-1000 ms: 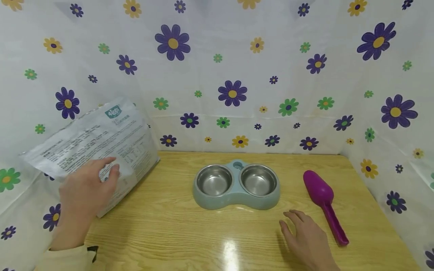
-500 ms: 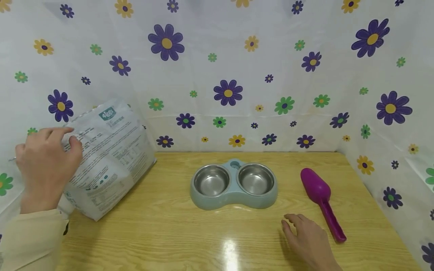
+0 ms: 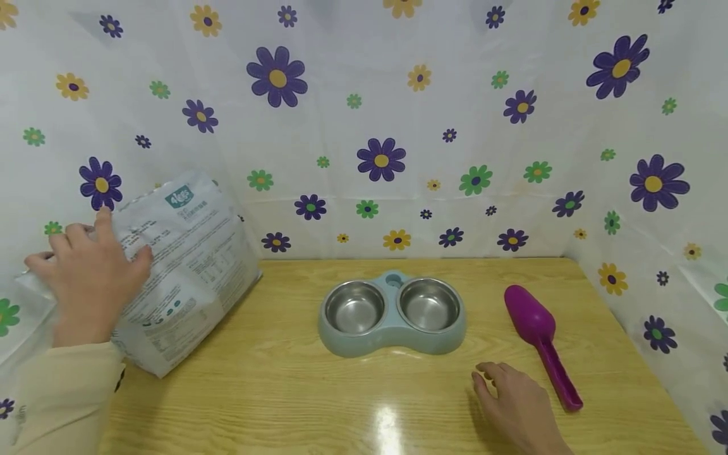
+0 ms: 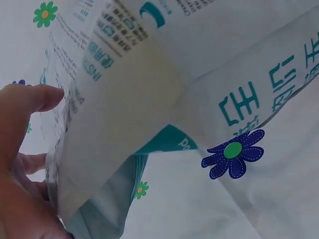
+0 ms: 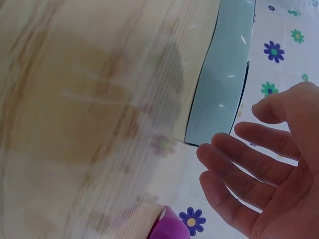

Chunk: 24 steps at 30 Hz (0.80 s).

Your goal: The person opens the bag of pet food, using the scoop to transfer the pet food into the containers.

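Note:
A white printed pet food bag (image 3: 188, 253) with a teal "4legs" label leans against the curtain on the left. My left hand (image 3: 93, 278) lies over its upper left end, index finger raised and thumb spread out. In the left wrist view the thumb (image 4: 47, 97) stands apart from the other fingers, at the edge of the bag (image 4: 129, 94). My right hand (image 3: 517, 404) hovers low over the table with loosely bent fingers, holding nothing. It is near a purple scoop (image 3: 534, 322) and a blue double pet bowl (image 3: 392, 338) with two steel dishes.
The wooden table (image 3: 296, 404) ends at the back against a flowered curtain (image 3: 341, 126), which also hangs along the left and right sides. The scoop's handle points toward the front right.
My left hand has moved left and up from the bag's front to its upper left end, its fingers spreading. My right hand stays almost still.

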Each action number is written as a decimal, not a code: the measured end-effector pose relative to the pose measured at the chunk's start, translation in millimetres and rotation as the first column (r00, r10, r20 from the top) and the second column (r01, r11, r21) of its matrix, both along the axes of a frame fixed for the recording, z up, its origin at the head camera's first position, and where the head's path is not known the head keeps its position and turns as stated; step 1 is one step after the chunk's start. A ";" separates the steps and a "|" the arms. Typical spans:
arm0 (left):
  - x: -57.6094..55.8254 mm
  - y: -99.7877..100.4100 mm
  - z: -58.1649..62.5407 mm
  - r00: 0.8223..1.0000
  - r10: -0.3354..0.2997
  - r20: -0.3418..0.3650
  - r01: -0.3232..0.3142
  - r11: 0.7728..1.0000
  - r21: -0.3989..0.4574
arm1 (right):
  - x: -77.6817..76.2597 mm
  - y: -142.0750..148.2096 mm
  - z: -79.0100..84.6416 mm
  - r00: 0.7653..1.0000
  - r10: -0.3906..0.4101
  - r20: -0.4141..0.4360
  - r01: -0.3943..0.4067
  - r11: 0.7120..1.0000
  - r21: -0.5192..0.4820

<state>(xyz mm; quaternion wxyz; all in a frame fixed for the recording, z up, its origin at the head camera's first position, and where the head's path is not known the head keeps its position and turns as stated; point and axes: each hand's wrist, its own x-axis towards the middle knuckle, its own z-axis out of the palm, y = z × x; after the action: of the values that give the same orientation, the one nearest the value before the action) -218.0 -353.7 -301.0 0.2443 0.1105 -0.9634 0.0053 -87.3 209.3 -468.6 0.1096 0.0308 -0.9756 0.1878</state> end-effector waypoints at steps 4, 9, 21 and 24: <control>1.6 4.7 -10.0 0.994 -0.031 -0.107 0.028 0.999 -0.033 | 0.4 -0.2 -1.0 1.000 0.002 0.003 -0.002 1.000 0.002; 9.0 18.3 -23.5 0.958 -0.118 -0.261 0.101 0.992 -0.077 | 1.3 0.4 -0.8 1.000 0.003 -0.004 -0.003 1.000 -0.001; 41.3 72.9 -51.6 0.906 -0.255 -0.338 0.193 0.959 -0.208 | 5.0 5.8 -2.2 1.000 0.014 -0.017 -0.014 1.000 -0.027; 46.7 91.4 -69.1 0.867 -0.292 -0.404 0.184 0.941 -0.285 | 4.7 5.3 -0.7 1.000 0.010 -0.013 -0.010 1.000 -0.028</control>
<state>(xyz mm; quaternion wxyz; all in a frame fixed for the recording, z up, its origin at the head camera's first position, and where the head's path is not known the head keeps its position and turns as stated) -171.3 -262.4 -370.1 0.4659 -0.0416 -0.8815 0.0647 -82.6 214.6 -469.3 0.1153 0.0353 -0.9720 0.2017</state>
